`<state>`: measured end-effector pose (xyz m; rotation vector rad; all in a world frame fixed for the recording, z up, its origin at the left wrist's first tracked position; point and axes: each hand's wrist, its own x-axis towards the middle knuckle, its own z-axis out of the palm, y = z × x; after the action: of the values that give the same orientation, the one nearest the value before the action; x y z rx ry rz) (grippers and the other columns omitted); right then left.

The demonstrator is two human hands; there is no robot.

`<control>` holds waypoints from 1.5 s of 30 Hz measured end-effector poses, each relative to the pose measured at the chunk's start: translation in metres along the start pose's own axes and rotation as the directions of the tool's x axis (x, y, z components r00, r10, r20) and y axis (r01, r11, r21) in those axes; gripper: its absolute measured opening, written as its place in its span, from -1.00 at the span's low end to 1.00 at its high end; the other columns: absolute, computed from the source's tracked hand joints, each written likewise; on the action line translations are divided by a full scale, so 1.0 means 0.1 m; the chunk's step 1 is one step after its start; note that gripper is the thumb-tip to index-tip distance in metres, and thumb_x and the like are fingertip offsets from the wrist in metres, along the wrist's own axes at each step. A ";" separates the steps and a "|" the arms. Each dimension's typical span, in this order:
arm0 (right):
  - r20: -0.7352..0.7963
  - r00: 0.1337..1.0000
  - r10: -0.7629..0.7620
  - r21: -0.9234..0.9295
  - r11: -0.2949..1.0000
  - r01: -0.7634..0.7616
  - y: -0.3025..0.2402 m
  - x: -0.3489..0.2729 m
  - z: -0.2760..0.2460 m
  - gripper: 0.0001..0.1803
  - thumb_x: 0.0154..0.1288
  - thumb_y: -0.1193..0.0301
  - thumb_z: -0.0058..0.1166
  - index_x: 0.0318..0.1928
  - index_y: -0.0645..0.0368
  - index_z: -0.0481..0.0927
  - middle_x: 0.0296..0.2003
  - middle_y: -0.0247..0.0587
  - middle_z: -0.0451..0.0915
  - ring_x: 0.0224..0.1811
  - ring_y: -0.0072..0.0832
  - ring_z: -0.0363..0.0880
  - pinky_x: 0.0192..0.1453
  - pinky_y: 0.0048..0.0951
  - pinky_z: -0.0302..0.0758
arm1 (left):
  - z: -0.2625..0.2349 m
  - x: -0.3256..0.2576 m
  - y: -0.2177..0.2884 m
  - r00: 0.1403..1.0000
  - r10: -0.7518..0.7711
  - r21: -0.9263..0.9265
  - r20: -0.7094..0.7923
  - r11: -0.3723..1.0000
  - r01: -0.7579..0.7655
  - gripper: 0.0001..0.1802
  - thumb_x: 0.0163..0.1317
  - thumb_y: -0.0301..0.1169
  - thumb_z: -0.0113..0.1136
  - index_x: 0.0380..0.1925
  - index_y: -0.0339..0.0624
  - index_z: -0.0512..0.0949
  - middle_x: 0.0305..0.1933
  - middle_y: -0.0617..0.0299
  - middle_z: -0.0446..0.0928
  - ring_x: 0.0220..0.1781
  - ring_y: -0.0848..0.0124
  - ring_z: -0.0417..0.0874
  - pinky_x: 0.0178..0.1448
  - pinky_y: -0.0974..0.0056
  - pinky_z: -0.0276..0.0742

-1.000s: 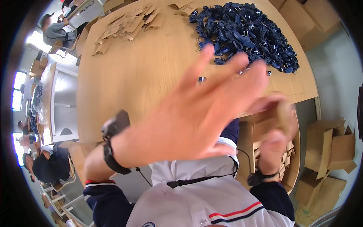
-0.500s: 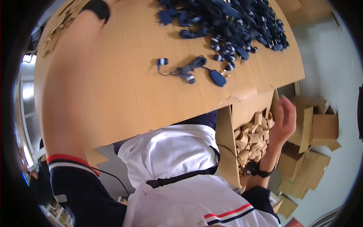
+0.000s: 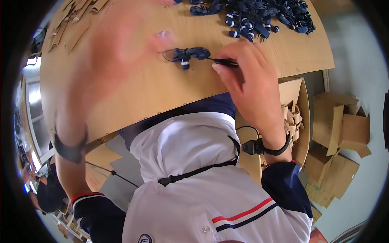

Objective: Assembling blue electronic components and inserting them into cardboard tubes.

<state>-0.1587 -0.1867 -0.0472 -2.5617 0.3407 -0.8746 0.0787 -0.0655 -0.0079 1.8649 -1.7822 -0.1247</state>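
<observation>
On the wooden table lies a pair of dark-blue wired earphones (image 3: 196,53) with a bundled cable. One earbud with a white band rests below the bundle. My right hand (image 3: 253,75) is closed over the dark plug end of these earphones, pinching it between thumb and fingers. My left hand (image 3: 117,44), smeared by motion, hovers left of the bundle. Its fingertips are beside the other earbud (image 3: 164,35); whether they grip it I cannot tell. Farther back, a large heap of similar earphones (image 3: 259,18) covers the right part of the table.
Flat brown cardboard pieces (image 3: 75,34) lie at the table's far left. Below the table's right edge stands an open carton (image 3: 302,133) with folded cardboard pieces inside. More cardboard boxes (image 3: 338,125) are on the floor at the right.
My right hand has risen from beside the carton onto the table and taken the earphones' plug. My left arm has drawn back from the far left toward the earphones.
</observation>
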 end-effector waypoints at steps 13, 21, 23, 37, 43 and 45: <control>0.059 0.960 0.273 0.883 0.434 -0.178 -0.48 0.09 -0.24 -0.36 0.45 0.07 -0.04 0.18 0.47 0.43 -0.38 -0.32 0.40 -0.48 -0.69 0.28 -0.45 -0.64 0.22 | 0.01 -0.15 0.84 0.983 -0.173 -0.897 0.064 0.421 0.133 -0.80 0.36 -0.53 -0.05 -0.05 -0.29 0.43 -0.26 0.27 0.49 -0.24 0.57 0.46 -0.13 0.47 0.37; 0.122 0.977 0.173 0.645 0.735 -0.211 -0.69 0.24 -0.22 -0.39 0.02 0.41 0.42 0.08 0.46 0.54 -0.17 -0.19 0.57 -0.32 -0.59 0.39 -0.24 -0.59 0.38 | -0.01 -0.23 0.84 0.935 -0.337 -0.761 0.111 0.576 0.298 -0.72 0.27 -0.57 -0.10 -0.01 -0.22 0.31 -0.45 0.37 0.50 -0.38 0.64 0.45 -0.29 0.48 0.29; 0.115 0.971 0.211 0.672 0.703 -0.232 -0.78 0.25 -0.20 -0.52 0.00 0.54 0.39 -0.02 0.43 0.59 -0.23 -0.19 0.56 -0.31 -0.59 0.40 -0.20 -0.60 0.37 | -0.02 -0.24 0.79 0.945 -0.326 -0.610 0.007 0.747 0.263 -0.65 0.15 -0.66 -0.12 -0.04 -0.20 0.35 -0.54 0.30 0.50 -0.45 0.64 0.44 -0.35 0.43 0.31; 0.262 0.964 0.042 0.750 0.619 -0.231 -0.57 0.31 -0.34 -0.58 -0.08 0.62 0.38 -0.11 0.39 0.63 -0.31 -0.22 0.53 -0.32 -0.54 0.42 -0.26 -0.58 0.30 | -0.32 -0.36 0.63 0.865 0.206 -0.362 0.457 0.932 -0.031 -0.73 0.34 -0.22 0.11 -0.26 -0.23 0.48 -0.56 0.03 0.45 -0.46 0.07 0.50 -0.41 0.13 0.34; -0.037 0.999 0.001 0.667 0.745 0.024 -0.52 0.47 -0.20 -0.72 0.02 0.60 0.33 -0.21 0.34 0.59 -0.28 -0.11 0.56 -0.16 -0.42 0.49 -0.13 -0.51 0.43 | -0.33 -0.42 0.54 0.915 -0.005 -0.712 0.403 0.627 0.317 -0.65 0.48 -0.19 -0.10 -0.08 -0.25 0.50 -0.48 0.20 0.47 -0.42 0.33 0.51 -0.23 0.24 0.41; -0.209 0.977 -0.030 0.596 0.788 0.152 -0.51 0.60 -0.12 -0.65 0.23 0.30 0.28 -0.17 0.31 0.49 -0.12 0.12 0.57 -0.03 -0.23 0.54 0.04 -0.26 0.52 | -0.42 -0.42 0.44 0.860 0.043 -0.657 0.509 0.664 0.356 -0.66 0.50 -0.26 -0.16 0.06 -0.24 0.44 -0.34 0.26 0.51 -0.27 0.44 0.50 -0.08 0.30 0.43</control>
<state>-0.1152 -0.1658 0.0162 -1.9055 -0.0266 -1.0613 0.0524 -0.0107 0.0348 1.4149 -1.4776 -1.3045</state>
